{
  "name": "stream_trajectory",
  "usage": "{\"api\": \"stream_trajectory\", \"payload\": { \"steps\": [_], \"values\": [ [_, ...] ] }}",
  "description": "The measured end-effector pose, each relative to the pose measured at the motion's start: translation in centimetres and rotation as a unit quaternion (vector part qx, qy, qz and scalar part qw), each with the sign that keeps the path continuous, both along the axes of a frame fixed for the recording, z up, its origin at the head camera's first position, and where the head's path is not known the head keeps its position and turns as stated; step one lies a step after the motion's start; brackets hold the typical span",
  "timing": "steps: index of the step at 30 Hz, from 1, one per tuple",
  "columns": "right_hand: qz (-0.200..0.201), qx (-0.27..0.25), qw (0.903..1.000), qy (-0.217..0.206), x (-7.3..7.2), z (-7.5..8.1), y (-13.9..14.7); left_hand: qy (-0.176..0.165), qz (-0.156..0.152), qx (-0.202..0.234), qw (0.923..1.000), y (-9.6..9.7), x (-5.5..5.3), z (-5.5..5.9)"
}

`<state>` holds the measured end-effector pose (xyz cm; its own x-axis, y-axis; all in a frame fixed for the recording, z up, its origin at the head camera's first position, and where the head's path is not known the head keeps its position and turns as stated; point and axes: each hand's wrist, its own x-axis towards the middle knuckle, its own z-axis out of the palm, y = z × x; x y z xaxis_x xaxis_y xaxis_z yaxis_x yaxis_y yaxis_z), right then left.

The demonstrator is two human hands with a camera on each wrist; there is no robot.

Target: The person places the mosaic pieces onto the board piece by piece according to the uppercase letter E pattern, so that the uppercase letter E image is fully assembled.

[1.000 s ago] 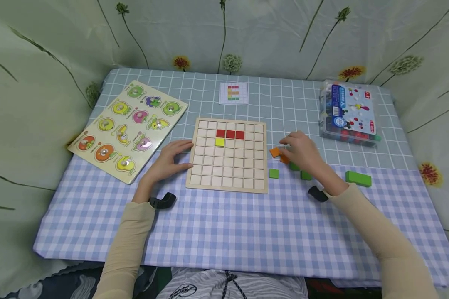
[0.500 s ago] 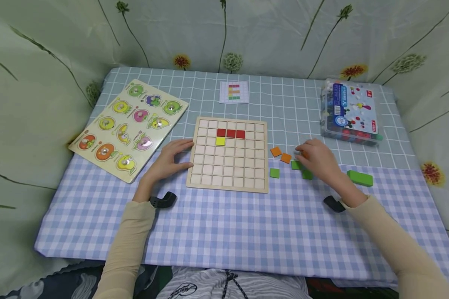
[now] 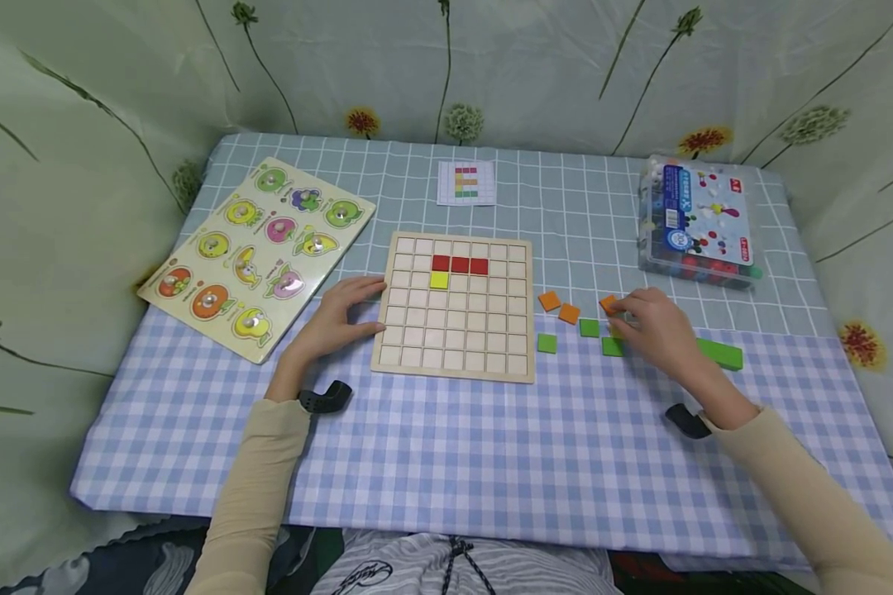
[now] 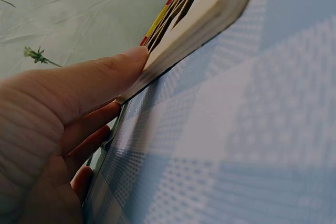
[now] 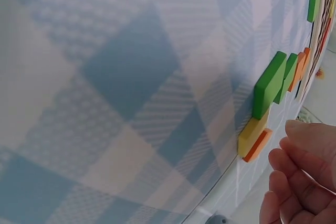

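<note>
My left hand rests against the left edge of the wooden grid board, thumb and fingers touching it. Three red tiles lie in a row on the board, with one yellow tile below the leftmost. To the right, my right hand hovers with loosely bent fingers over a loose yellow tile and an orange tile; in the right wrist view no tile shows between its fingers. Other orange tiles and green tiles lie between this hand and the board.
A fruit knob puzzle lies at the left. A pattern card lies behind the board. At the back right stands a clear plastic box with a printed label. A green block lies partly behind the right wrist.
My right hand has moved right, away from the two orange tiles near the board, past the green tiles, uncovering them. My left hand has stayed at the board's edge.
</note>
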<state>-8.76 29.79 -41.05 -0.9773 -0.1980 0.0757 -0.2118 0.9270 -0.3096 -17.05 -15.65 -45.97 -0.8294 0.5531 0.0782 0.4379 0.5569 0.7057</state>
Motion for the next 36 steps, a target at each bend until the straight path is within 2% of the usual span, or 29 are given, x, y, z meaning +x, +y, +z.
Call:
{"api": "stream_trajectory", "payload": {
  "steps": [18, 24, 36],
  "values": [
    [0.002, 0.002, 0.9998, -0.019, 0.8, -0.2, 0.8, -0.003, 0.000, 0.003, 1.0000, 0.1, 0.0, 0.1],
    [-0.003, 0.003, 0.9998, -0.022, 0.7, -0.3, 0.9, 0.010, -0.004, 0.006, 0.9999, 0.1, 0.0, 0.2],
    [-0.011, 0.003, 0.9994, -0.034, 0.2, -0.2, 0.9, 0.008, -0.002, 0.008, 0.9999, 0.1, 0.0, 0.0]
  ]
}}
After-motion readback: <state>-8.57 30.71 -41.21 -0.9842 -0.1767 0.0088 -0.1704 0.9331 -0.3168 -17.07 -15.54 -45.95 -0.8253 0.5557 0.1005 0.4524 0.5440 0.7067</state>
